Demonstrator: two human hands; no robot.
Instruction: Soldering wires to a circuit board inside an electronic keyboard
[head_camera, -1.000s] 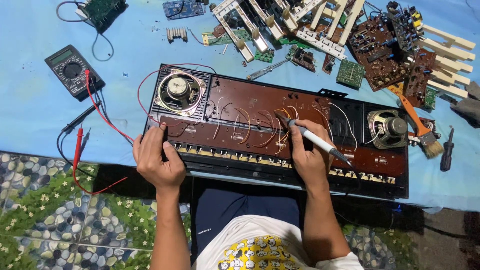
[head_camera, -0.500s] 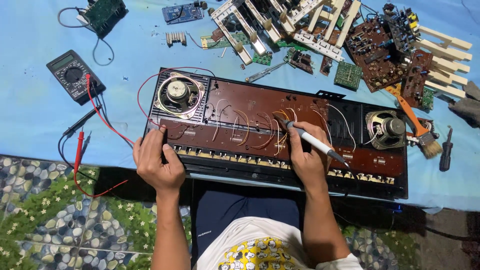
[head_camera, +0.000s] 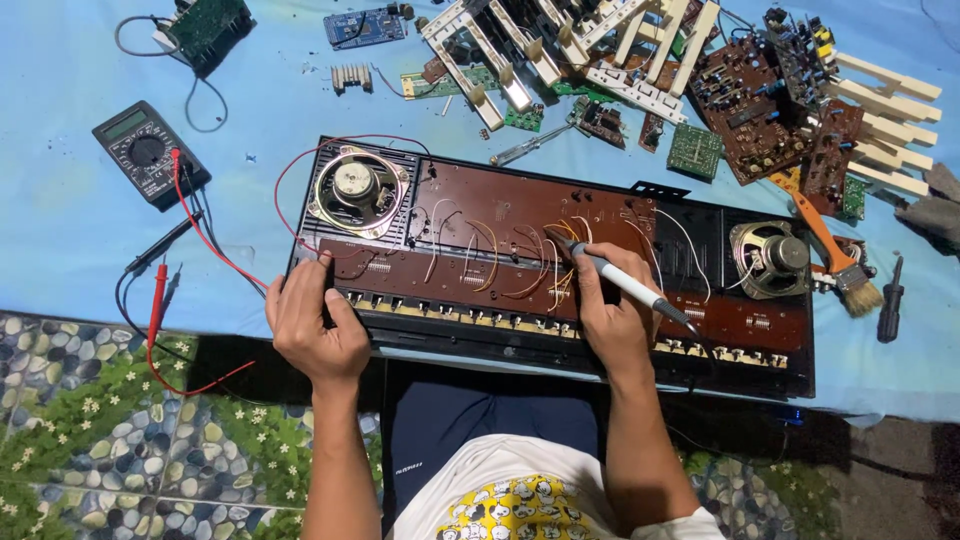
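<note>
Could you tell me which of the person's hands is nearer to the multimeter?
Left. The left hand grips the keyboard chassis edge, right of the multimeter; the right hand, holding the soldering iron, is farther right.

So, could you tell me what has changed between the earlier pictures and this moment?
Hardly anything. The right hand keeps its grip on the soldering iron, whose tip stays at the bundle of wires on the brown circuit board. The left hand still holds the open keyboard case at its front left edge, below the left speaker. The multimeter and its leads have not moved.
</note>
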